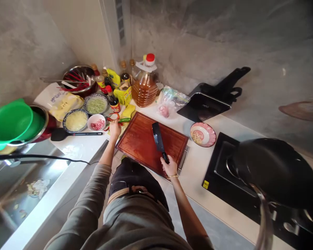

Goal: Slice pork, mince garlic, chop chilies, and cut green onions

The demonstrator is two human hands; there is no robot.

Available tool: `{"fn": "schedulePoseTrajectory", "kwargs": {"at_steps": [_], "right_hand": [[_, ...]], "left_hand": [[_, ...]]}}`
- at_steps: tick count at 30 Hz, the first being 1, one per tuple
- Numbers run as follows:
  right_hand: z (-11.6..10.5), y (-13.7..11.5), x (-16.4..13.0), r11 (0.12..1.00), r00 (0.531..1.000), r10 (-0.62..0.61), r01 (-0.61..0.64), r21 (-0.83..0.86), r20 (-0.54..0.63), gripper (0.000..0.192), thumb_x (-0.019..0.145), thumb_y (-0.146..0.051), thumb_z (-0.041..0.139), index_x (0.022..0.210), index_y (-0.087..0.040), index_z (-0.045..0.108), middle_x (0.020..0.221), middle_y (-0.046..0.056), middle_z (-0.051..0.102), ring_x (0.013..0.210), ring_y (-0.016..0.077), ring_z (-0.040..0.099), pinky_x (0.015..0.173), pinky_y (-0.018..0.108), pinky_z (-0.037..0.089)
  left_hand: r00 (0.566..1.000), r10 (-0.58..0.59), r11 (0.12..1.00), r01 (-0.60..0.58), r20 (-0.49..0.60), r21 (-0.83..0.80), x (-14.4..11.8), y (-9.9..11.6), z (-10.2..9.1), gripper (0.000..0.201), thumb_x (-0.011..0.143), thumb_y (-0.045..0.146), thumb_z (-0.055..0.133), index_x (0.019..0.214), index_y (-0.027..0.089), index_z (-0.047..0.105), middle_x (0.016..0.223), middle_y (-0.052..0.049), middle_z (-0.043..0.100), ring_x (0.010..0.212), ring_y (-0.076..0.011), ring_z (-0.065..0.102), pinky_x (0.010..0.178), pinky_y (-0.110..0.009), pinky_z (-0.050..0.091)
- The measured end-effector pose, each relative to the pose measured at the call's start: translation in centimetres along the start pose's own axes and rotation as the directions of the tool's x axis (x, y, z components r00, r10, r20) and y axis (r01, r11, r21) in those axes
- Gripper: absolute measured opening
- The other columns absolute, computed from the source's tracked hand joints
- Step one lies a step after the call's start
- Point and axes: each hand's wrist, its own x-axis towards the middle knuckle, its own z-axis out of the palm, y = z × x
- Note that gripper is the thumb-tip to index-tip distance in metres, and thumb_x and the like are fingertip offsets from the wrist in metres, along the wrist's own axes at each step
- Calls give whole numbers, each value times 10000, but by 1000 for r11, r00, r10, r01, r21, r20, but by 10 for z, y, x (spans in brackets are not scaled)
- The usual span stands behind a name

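A reddish-brown cutting board point(143, 139) lies on the white counter in front of me. My right hand point(169, 166) grips the handle of a black cleaver point(157, 133), whose blade rests flat over the board. My left hand point(114, 127) reaches past the board's left corner and closes on red and green chili peppers point(120, 120) lying on the counter beside a small white bowl of pink bits point(96, 122).
Bowls of chopped food point(75, 120) and a black spatula point(67, 134) sit left. A big oil bottle point(145, 85), sauce bottles, a steel bowl point(78, 78) and a green colander point(10, 122) stand behind. A pink dish point(202, 134), black wok point(273, 168) and stove lie right; the sink point(18, 187) is left.
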Motion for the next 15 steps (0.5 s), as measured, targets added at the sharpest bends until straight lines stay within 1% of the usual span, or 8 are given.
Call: {"fn": "schedulePoseTrajectory", "kwargs": {"at_steps": [3,5,7,10,12,13,15], "right_hand": [[13,0,-4,983,992,-45,23,-184,-119,436,731,-566,520,954,-203,611,668,37,673,575,200,633,532,270,440],[22,0,-8,966,980,-78,29,-259,-183,421,733,-523,526,988,-202,622,786,67,700,677,221,654,593,284,446],[31,0,-12,965,974,-80,23,-261,-210,403,742,-492,514,1002,-202,618,841,72,701,709,221,655,621,289,448],[45,-6,-18,982,969,-72,28,-185,-235,413,740,-497,489,990,-189,606,832,69,693,724,217,651,645,293,460],[53,-12,-23,990,959,-60,23,-136,-278,437,732,-532,476,963,-182,601,818,70,687,732,218,646,662,300,467],[55,-16,-25,992,950,-55,18,-121,-306,447,729,-551,473,948,-182,600,819,71,686,738,217,643,671,302,468],[59,-23,-31,995,932,-51,14,-103,-358,460,730,-584,472,926,-186,597,830,73,685,759,216,637,689,300,464]], "left_hand": [[990,51,986,-72,133,153,27,-11,-7,380,812,207,458,1173,135,553,1196,-159,574,1155,-301,466,966,-421,361],[969,75,969,-126,236,211,41,-15,-8,391,807,255,492,1182,161,547,1236,-153,542,1185,-309,439,979,-438,333],[944,77,957,-161,320,243,53,-17,-7,395,813,310,505,1187,190,547,1249,-146,526,1197,-313,429,993,-462,305],[911,62,954,-175,408,244,66,-19,-6,396,828,385,499,1186,225,559,1244,-140,517,1188,-320,434,992,-489,294],[907,84,952,-195,414,235,71,-20,-9,369,830,390,503,1152,227,582,1248,-141,504,1187,-325,428,987,-486,301],[916,109,950,-210,386,230,71,-21,-12,353,832,379,507,1135,219,590,1249,-147,498,1184,-327,427,984,-480,309],[940,190,946,-252,282,203,68,-19,-21,335,848,339,490,1132,185,579,1236,-164,500,1165,-321,439,970,-455,334]]}}
